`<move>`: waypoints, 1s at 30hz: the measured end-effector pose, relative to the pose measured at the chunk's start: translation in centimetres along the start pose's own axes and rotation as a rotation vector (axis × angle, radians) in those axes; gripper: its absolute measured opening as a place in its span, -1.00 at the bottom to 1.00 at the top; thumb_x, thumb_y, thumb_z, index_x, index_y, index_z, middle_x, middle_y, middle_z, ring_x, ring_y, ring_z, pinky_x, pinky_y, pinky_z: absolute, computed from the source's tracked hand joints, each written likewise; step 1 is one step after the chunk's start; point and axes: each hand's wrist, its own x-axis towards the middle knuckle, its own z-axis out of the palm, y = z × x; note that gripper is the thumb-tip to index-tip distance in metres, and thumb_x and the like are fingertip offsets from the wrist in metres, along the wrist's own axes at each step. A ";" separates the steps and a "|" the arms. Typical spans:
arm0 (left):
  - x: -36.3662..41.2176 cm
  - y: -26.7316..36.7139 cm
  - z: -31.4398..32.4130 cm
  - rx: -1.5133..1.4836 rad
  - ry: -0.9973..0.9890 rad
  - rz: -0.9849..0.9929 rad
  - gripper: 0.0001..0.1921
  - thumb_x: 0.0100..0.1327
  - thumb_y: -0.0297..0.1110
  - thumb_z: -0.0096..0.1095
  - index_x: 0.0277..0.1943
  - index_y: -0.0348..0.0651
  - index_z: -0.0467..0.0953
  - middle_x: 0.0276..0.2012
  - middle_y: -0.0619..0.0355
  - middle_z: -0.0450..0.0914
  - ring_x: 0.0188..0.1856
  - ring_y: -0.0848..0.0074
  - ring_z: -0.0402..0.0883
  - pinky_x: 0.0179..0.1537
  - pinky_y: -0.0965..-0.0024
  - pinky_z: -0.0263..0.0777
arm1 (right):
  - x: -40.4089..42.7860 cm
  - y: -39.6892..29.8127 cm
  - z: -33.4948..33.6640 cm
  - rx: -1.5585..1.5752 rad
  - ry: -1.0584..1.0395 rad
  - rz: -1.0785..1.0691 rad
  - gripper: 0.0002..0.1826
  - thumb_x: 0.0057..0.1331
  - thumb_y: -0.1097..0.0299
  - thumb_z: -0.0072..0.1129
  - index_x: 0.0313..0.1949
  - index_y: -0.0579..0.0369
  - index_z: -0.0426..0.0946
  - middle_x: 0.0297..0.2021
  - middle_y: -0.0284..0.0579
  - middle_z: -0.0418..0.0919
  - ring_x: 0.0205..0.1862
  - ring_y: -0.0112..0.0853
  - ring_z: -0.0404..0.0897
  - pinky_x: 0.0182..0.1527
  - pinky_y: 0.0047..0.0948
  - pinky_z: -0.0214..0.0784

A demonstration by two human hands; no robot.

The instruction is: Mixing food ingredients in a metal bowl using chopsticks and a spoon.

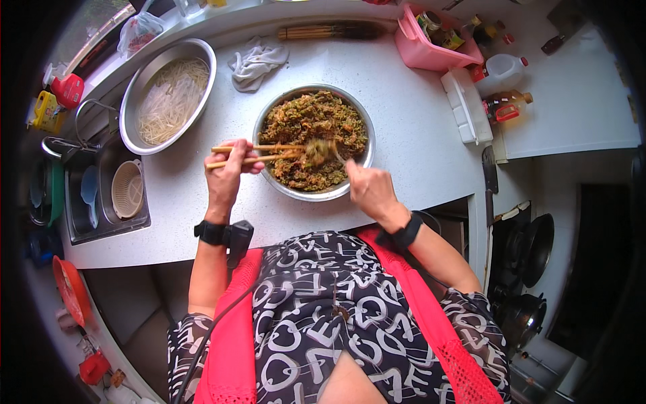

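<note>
A round metal bowl (pixel 371 151) stands on the white counter before me, filled with a chopped brown-green food mixture (pixel 298 118). My left hand (pixel 233 161) grips a pair of wooden chopsticks (pixel 277 147), one above the other, their tips inside the bowl. My right hand (pixel 371 189) is closed around the handle of a metal utensil (pixel 339 155), probably a spoon; its head is blurred and partly covered by food. A blurred clump of the mixture (pixel 318 151) lies between the chopstick tips and this utensil. Both wrists wear black straps.
Left of the bowl, a metal basin (pixel 209 93) holds pale thin strips in liquid. Behind are a crumpled white cloth (pixel 256 63) and a bundle of sticks (pixel 308 33). A pink bin (pixel 419 55) and a white compartment box (pixel 467 111) stand right; a sink (pixel 146 222) is at left.
</note>
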 end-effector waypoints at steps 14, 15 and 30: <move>-2.1 2.8 -2.7 0.127 0.043 -0.043 -0.73 0.39 -0.27 0.12 -0.26 -0.37 0.54 -0.51 0.03 0.60 -0.59 0.42 0.65 -0.58 0.51 0.56 | 0.8 -0.5 -0.3 0.078 0.013 0.017 -0.91 0.14 0.57 -0.13 -0.51 0.11 0.30 -0.71 0.00 0.42 -0.65 -0.15 0.53 -0.60 -0.22 0.38; -2.2 2.8 -2.8 0.130 0.047 -0.044 -0.73 0.39 -0.27 0.12 -0.26 -0.37 0.54 -0.51 0.03 0.60 -0.59 0.42 0.65 -0.58 0.51 0.56 | 1.0 -1.5 -1.1 0.135 -0.025 -0.006 -0.91 0.14 0.57 -0.12 -0.50 0.11 0.31 -0.71 0.00 0.43 -0.65 -0.15 0.54 -0.60 -0.23 0.38; -1.7 2.0 -3.1 0.113 -0.014 -0.102 -0.73 0.39 -0.28 0.10 -0.24 -0.37 0.54 -0.49 0.02 0.61 -0.57 0.41 0.66 -0.58 0.50 0.57 | 1.4 -2.2 1.8 -0.028 -0.137 -0.155 -0.91 0.14 0.61 -0.13 -0.47 0.13 0.30 -0.71 -0.13 0.44 -0.67 -0.30 0.52 -0.66 -0.31 0.33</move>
